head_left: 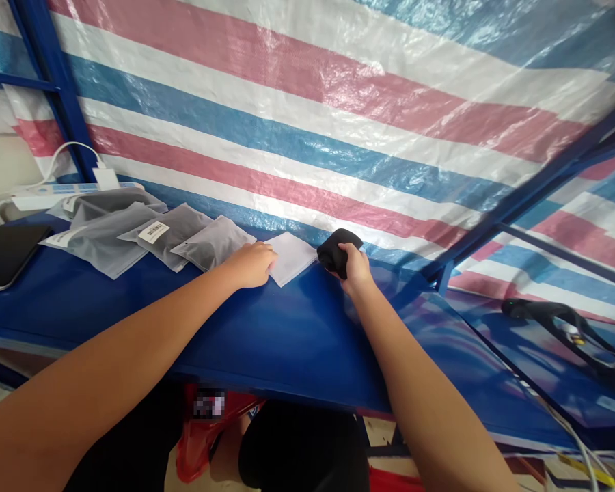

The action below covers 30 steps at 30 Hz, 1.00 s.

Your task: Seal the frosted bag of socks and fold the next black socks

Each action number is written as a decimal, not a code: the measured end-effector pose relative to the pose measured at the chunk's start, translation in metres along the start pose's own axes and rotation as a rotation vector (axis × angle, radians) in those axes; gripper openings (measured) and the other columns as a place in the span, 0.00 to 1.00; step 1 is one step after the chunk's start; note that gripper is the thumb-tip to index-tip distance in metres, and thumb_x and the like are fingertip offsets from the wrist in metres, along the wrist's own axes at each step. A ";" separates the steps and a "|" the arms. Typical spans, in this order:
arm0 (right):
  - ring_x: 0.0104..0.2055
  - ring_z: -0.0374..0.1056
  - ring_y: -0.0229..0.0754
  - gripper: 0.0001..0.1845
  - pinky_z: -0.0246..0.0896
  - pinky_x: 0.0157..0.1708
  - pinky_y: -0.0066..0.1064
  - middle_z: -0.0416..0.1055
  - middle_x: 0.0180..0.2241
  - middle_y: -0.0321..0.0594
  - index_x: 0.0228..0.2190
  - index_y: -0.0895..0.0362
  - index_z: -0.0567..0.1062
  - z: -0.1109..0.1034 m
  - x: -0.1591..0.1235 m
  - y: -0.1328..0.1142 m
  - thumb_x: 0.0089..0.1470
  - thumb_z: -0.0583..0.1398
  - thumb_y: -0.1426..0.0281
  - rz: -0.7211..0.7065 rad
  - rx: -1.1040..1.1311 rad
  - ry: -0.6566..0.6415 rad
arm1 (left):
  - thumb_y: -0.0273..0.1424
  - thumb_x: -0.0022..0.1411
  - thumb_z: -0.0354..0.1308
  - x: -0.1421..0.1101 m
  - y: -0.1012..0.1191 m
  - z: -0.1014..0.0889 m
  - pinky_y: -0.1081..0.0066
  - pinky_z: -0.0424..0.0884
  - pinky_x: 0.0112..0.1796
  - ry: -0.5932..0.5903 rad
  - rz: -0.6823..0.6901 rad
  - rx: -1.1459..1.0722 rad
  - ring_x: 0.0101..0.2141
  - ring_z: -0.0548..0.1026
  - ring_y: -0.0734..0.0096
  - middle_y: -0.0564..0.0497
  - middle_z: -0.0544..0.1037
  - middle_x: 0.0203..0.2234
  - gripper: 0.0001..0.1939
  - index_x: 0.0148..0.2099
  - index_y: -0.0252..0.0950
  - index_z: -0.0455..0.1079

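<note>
- The left hand [251,264] is being rested flat, fingers together, on the blue bench [266,328], its fingertips pressing the left edge of a frosted white pouch [290,256]; nothing is being gripped in it.
- The right hand [353,268] is being closed around a rolled black cloth bundle [335,251], which is being held just above the bench at about 3 o'clock from the white pouch, close beside it but apart.
- A row of grey packaged pouches [133,232] is being kept at 9 o'clock from the left hand, overlapping one another; a white barcode label [154,231] is being shown on one.
- A white power strip [56,195] with a plugged-in adapter is being seen behind the pouches, at about 10 o'clock.
- A dark tablet [5,254] is being left at the bench's far left edge.
- A striped tarpaulin [338,123] in pink, white and blue is being hung behind the bench.
- A black handle-like object [568,321] is being seen on the lower surface at 3 o'clock, well apart from the hands.
</note>
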State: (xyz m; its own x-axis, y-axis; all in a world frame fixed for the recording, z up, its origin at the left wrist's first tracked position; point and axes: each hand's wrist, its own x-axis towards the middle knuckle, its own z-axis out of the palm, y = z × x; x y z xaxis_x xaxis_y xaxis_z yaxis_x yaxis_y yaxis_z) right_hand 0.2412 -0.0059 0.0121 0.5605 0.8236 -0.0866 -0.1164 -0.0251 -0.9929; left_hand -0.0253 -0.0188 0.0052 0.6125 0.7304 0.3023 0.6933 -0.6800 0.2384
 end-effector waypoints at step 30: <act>0.35 0.75 0.46 0.30 0.73 0.29 0.35 0.76 0.36 0.35 0.45 0.48 0.66 0.017 -0.061 -0.011 0.43 0.71 0.63 -0.145 -0.078 -0.619 | 0.52 0.65 0.55 0.012 0.015 0.011 0.67 0.77 0.31 0.133 -0.290 -1.295 0.36 0.78 0.63 0.41 0.74 0.46 0.26 0.51 0.35 0.66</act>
State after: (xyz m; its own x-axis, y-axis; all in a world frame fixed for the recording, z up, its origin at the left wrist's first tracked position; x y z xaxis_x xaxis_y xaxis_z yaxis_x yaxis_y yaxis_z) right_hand 0.1943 -0.0465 0.0300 -0.0144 0.9959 0.0893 -0.0020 0.0893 -0.9960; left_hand -0.0031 -0.0199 0.0021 0.4124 0.8967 0.1610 -0.1127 -0.1252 0.9857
